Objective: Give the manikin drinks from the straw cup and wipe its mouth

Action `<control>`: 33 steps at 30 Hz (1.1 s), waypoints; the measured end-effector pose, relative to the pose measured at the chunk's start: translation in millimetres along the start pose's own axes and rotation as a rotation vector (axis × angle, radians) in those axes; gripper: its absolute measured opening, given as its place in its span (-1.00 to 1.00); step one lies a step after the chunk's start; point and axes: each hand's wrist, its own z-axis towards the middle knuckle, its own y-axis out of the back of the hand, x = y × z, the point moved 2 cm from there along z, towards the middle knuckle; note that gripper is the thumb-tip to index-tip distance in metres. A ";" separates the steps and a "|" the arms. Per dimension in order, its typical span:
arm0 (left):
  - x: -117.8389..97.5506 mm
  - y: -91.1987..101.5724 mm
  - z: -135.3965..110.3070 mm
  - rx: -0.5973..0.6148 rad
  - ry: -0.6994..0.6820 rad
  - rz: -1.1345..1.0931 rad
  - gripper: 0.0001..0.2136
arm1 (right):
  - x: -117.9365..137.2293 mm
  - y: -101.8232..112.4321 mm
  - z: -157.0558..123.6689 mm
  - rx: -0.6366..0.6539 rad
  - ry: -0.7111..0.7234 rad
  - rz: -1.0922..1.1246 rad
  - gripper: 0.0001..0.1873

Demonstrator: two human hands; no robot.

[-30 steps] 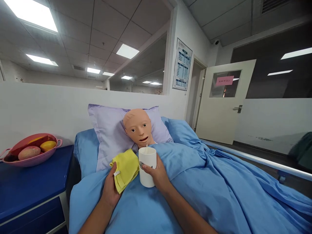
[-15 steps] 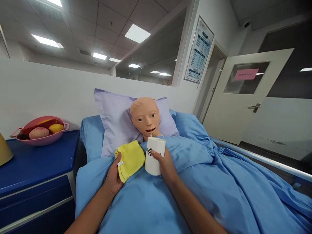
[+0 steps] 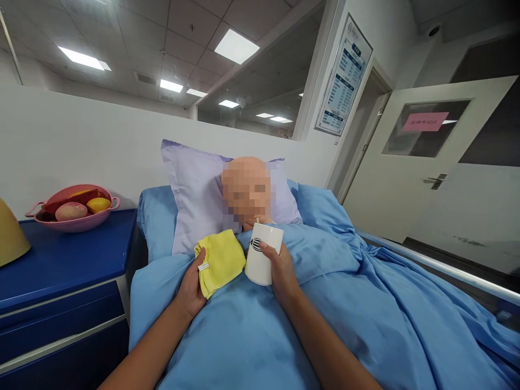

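A manikin (image 3: 244,181) lies in the bed with its head on a lilac pillow (image 3: 195,200), a blue quilt (image 3: 325,303) drawn up to its neck. In my right hand (image 3: 283,271) is a white mug (image 3: 260,265) with a dark printed mark, tilted slightly; my thumb lies across its front. A thin straw (image 3: 257,219) rises from the mug near the manikin's chin. My left hand (image 3: 193,287) grips a folded yellow cloth (image 3: 222,262) with a small white label, just left of the mug. Both hands are above the quilt.
A blue bedside cabinet (image 3: 81,260) stands at the left, bearing a pink basket (image 3: 77,223) of fruit and a yellow object (image 3: 10,235) cut off by the frame. A pale bed rail (image 3: 439,268) runs along the right. Beyond it is a door (image 3: 377,200) standing ajar.
The view has shifted slightly, so the scene sits a little further right and higher. The mug leans a bit more. Both hands keep their holds.
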 end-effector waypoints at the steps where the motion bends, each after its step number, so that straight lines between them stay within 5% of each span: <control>1: 0.1 -0.2 -0.2 -0.005 0.003 -0.002 -0.53 | 0.2 -0.1 -0.2 0.007 0.000 -0.002 -0.34; 23: 0.4 -23.4 -8.8 -0.162 0.011 -0.083 -0.58 | -2.8 1.9 1.6 0.034 -0.011 -0.009 -0.34; 33: 0.5 -16.9 -7.6 -0.189 0.021 -0.085 -0.59 | -0.5 1.0 -0.5 0.022 -0.005 -0.030 -0.37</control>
